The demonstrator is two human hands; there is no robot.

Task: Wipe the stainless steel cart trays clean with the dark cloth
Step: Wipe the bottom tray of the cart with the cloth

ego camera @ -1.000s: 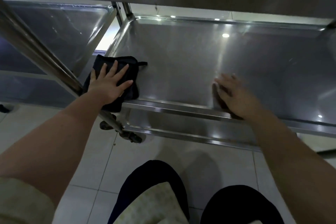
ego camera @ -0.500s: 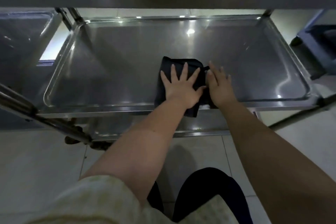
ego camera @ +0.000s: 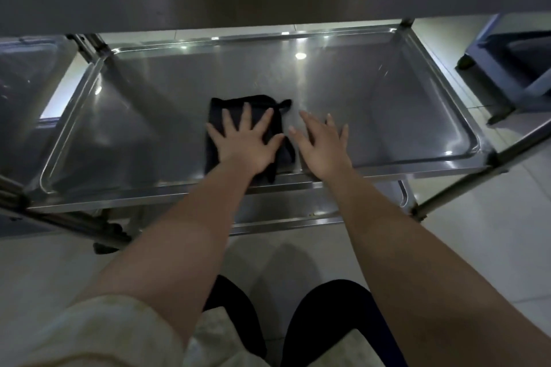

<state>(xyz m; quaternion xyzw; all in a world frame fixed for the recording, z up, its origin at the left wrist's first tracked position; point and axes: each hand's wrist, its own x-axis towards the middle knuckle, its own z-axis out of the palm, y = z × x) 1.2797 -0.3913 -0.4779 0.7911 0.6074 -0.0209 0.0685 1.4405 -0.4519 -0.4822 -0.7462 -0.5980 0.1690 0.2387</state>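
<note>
A folded dark cloth (ego camera: pixel 219 110) lies on the middle stainless steel tray (ego camera: pixel 387 92) of the cart, near the tray's front rim. My left hand (ego camera: pixel 246 141) presses flat on the cloth with fingers spread. Just to the right of the cloth, my right hand (ego camera: pixel 323 143) has its fingers straight over the bare tray surface; its thumb is close to the cloth's right edge. The cart's top tray (ego camera: pixel 208 0) overhangs across the upper view.
A lower tray (ego camera: pixel 283 211) shows under the front rim. A second steel cart (ego camera: pixel 26 77) stands to the left. Cart legs (ego camera: pixel 465 188) slant down at the right and left. A blue-grey cart (ego camera: pixel 512 68) sits at far right on the pale tiled floor (ego camera: pixel 44 271).
The cloth under my left hand slid from the tray's left front corner to its middle. My right hand came beside the cloth, then moved slightly right off its edge.
</note>
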